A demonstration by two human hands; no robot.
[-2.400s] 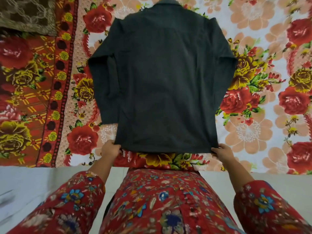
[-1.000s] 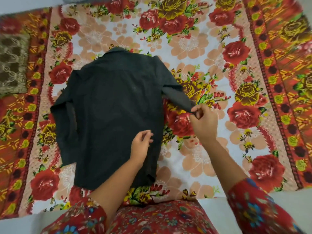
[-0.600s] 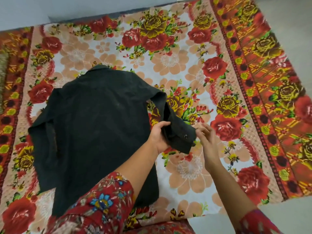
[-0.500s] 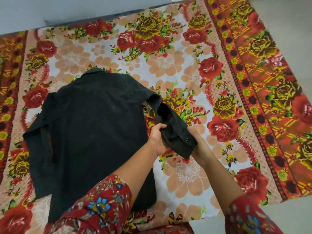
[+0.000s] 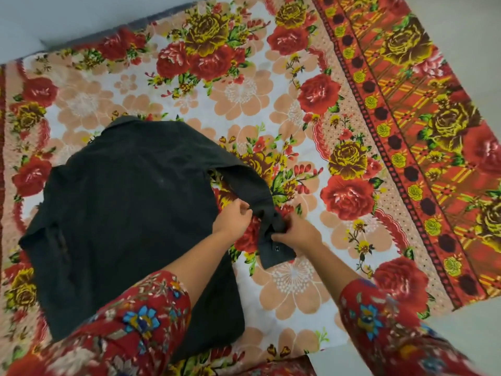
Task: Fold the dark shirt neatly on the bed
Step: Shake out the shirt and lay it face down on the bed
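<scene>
We see the dark charcoal long-sleeved cloth shirt (image 5: 130, 213) lying back-up on the left half of the bed, collar toward the far edge and hem toward the person. Its right sleeve (image 5: 252, 185) is lifted off the sheet and arches toward the middle. The left hand (image 5: 231, 219) is clenched around that sleeve just above the cuff (image 5: 275, 252). The right hand (image 5: 298, 233) pinches the cuff itself beside a small dark button (image 5: 277, 248), and the cuff's end hangs just below its fingers. The shirt's other sleeve (image 5: 48, 240) lies flat along the body's left side. Under it all we find the bed's sheet (image 5: 244, 90), white with large red, peach and yellow flowers and a red-orange patterned border (image 5: 406, 131) on the right. Both forearms come out of red floral sleeves (image 5: 141, 321).
</scene>
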